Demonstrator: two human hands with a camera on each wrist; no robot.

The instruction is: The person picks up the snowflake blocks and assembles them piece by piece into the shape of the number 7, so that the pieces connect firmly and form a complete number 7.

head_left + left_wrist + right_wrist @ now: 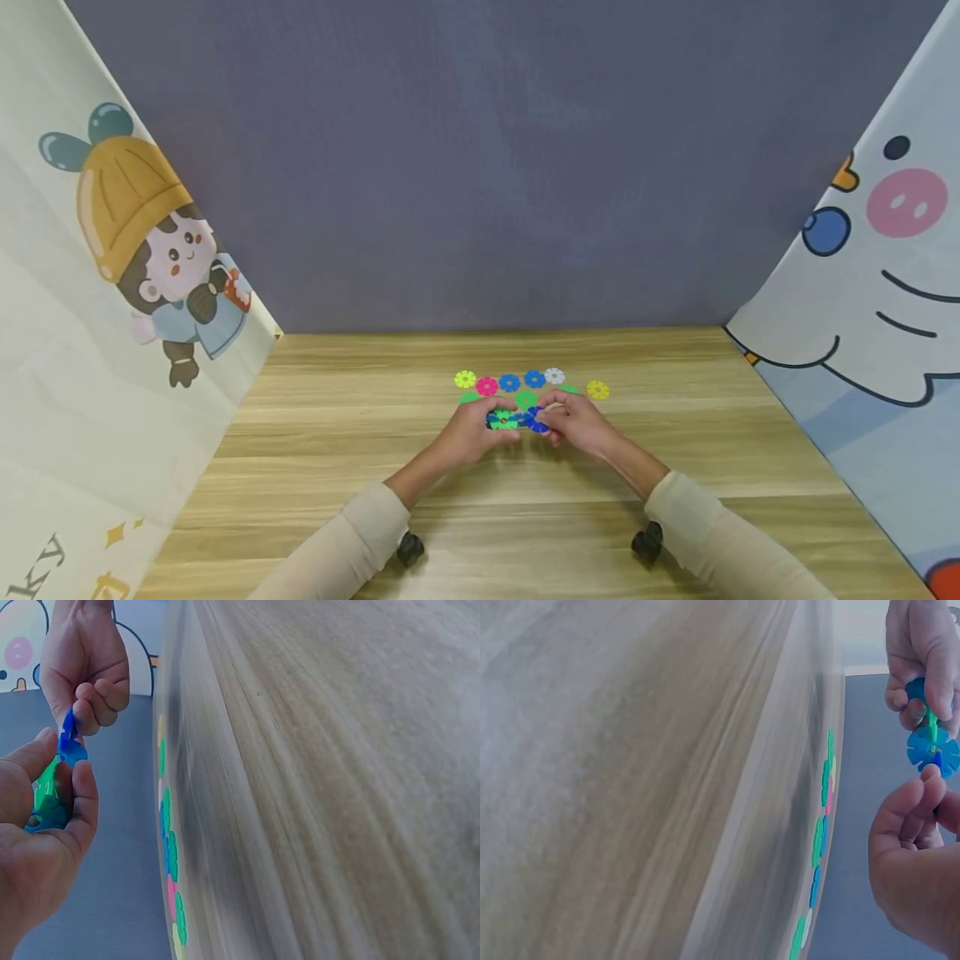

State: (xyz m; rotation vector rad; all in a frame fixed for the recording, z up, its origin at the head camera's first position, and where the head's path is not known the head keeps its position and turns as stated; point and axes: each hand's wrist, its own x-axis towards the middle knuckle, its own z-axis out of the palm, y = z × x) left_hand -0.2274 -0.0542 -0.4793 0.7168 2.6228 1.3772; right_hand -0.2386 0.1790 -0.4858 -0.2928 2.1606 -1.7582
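Both hands meet over the wooden table (pixel 337 467). My left hand (pixel 491 421) grips a small cluster of joined green and blue snowflake discs (pixel 504 421), seen in the left wrist view between thumb and fingers as the cluster (pixel 49 802). My right hand (pixel 547 417) pinches a blue disc (pixel 536 422) against that cluster; the left wrist view shows this blue disc (pixel 69 735) held edge-on. In the right wrist view the blue disc (pixel 934 750) sits at my right fingertips (pixel 928 780), with a green disc slotted into it.
Several loose discs lie just beyond the hands: yellow-green (pixel 465 379), pink (pixel 487 386), blue (pixel 509 382), white (pixel 554 376), yellow (pixel 597 389), green (pixel 525 399). Cartoon-printed curtains (pixel 112 333) flank the table; a grey wall (pixel 480 167) stands behind.
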